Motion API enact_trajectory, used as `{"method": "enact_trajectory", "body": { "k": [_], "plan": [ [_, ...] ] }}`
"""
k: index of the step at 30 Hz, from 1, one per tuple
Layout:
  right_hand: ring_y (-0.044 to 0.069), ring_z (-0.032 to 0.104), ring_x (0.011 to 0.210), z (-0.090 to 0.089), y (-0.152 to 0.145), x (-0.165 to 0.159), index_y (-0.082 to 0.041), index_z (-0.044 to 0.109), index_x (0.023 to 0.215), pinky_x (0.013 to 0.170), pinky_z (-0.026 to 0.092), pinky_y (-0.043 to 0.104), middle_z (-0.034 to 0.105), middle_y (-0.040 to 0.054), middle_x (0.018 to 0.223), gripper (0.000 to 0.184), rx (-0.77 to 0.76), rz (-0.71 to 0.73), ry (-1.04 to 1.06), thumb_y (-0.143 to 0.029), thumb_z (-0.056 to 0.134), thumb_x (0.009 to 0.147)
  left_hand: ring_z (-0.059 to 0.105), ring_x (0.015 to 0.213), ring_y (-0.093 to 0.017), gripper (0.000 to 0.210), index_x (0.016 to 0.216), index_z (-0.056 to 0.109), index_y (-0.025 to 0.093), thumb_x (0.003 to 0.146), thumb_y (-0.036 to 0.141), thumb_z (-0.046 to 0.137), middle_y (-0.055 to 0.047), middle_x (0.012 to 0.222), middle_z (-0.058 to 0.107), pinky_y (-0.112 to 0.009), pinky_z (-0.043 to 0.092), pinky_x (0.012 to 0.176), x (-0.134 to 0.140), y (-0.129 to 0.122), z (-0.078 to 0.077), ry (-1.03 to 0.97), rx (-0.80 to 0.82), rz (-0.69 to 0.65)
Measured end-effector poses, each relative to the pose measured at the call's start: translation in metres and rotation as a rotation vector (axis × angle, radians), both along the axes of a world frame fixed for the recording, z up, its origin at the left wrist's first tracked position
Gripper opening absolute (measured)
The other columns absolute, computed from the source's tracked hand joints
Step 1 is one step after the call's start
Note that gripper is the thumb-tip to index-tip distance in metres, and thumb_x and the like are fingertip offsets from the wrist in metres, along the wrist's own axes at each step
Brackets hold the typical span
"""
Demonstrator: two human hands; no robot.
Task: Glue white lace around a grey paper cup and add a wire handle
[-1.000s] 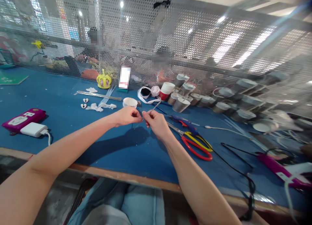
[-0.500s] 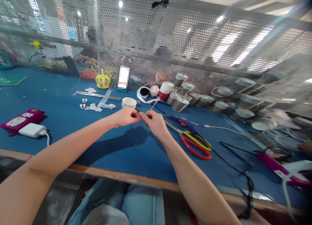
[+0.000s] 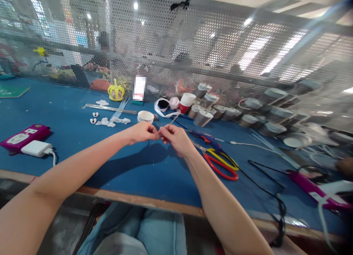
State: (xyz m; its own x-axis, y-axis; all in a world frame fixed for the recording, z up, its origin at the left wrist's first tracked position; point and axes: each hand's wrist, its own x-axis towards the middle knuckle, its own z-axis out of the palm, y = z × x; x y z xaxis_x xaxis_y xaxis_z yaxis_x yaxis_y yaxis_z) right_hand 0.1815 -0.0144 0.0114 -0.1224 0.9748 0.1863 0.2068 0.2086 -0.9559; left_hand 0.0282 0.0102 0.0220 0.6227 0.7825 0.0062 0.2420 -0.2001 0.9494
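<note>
My left hand (image 3: pixel 143 132) and my right hand (image 3: pixel 174 135) meet above the table, fingertips pinched close together. Between them runs a thin wire-like strand (image 3: pixel 173 119); one part sticks up past my right fingers, and a fine end hangs below my left ones. Where the fingertips grip it, the strand is hidden. A white paper cup (image 3: pixel 145 117) stands just beyond my left hand. To the right of my right hand lie scissors (image 3: pixel 220 166) with red and yellow handles, beside a blue glue-gun-like tool (image 3: pixel 206 138).
Purple power strips lie left (image 3: pixel 26 137) and right (image 3: pixel 320 190). Thin metal rods (image 3: pixel 110 108) and white ribbon pieces (image 3: pixel 106 121) lie at the left, near a yellow crown-shaped item (image 3: pixel 116 91). Several cups (image 3: pixel 203 117) crowd the back right, before a perforated screen (image 3: pixel 154 38).
My right fingers have shifted slightly down and curled a little more around the strand. My left hand stays nearly in place, still pinching.
</note>
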Motion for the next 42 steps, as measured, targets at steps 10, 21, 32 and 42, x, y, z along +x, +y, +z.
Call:
{"method": "enact_trajectory", "body": {
  "k": [10, 21, 32, 42],
  "plan": [
    [0.007, 0.037, 0.039, -0.0024, 0.0023, -0.0007, -0.018, 0.047, 0.056, 0.042, 0.030, 0.022, 0.043, -0.0063, 0.043, 0.036, 0.094, -0.095, -0.179, -0.052, 0.055, 0.068, 0.035, 0.049, -0.006, 0.019, 0.060, 0.053, 0.012, 0.065, 0.031, 0.053, 0.003, 0.054, 0.046, -0.021, 0.027, 0.048, -0.0020, 0.0061, -0.0054, 0.094, 0.203, 0.011],
    [0.008, 0.035, 0.039, -0.0035, 0.0008, -0.0020, -0.019, 0.045, 0.050, 0.041, 0.028, 0.023, 0.041, -0.0053, 0.039, 0.040, 0.142, -0.185, -0.269, -0.054, 0.054, 0.068, 0.042, 0.052, -0.008, 0.017, 0.060, 0.055, 0.011, 0.065, 0.027, 0.053, 0.001, 0.055, 0.051, -0.022, 0.034, 0.053, 0.0002, 0.0047, -0.0063, 0.100, 0.267, 0.032],
    [0.007, 0.033, 0.039, -0.0064, 0.0020, -0.0040, -0.018, 0.044, 0.050, 0.041, 0.027, 0.023, 0.040, -0.0054, 0.041, 0.038, 0.127, -0.222, -0.261, -0.049, 0.056, 0.068, 0.039, 0.051, -0.007, 0.015, 0.059, 0.054, 0.011, 0.064, 0.025, 0.053, 0.002, 0.054, 0.048, -0.022, 0.031, 0.052, 0.0007, 0.0034, -0.0087, 0.092, 0.233, 0.040],
    [0.006, 0.042, 0.043, 0.0000, 0.0006, 0.0001, -0.016, 0.050, 0.062, 0.043, 0.035, 0.020, 0.048, -0.0051, 0.049, 0.029, 0.000, -0.012, -0.024, -0.044, 0.057, 0.068, 0.031, 0.046, -0.005, 0.021, 0.059, 0.051, 0.013, 0.063, 0.032, 0.057, 0.004, 0.054, 0.043, -0.020, 0.023, 0.044, -0.0010, 0.0020, -0.0029, -0.001, 0.027, -0.006]
  ]
}}
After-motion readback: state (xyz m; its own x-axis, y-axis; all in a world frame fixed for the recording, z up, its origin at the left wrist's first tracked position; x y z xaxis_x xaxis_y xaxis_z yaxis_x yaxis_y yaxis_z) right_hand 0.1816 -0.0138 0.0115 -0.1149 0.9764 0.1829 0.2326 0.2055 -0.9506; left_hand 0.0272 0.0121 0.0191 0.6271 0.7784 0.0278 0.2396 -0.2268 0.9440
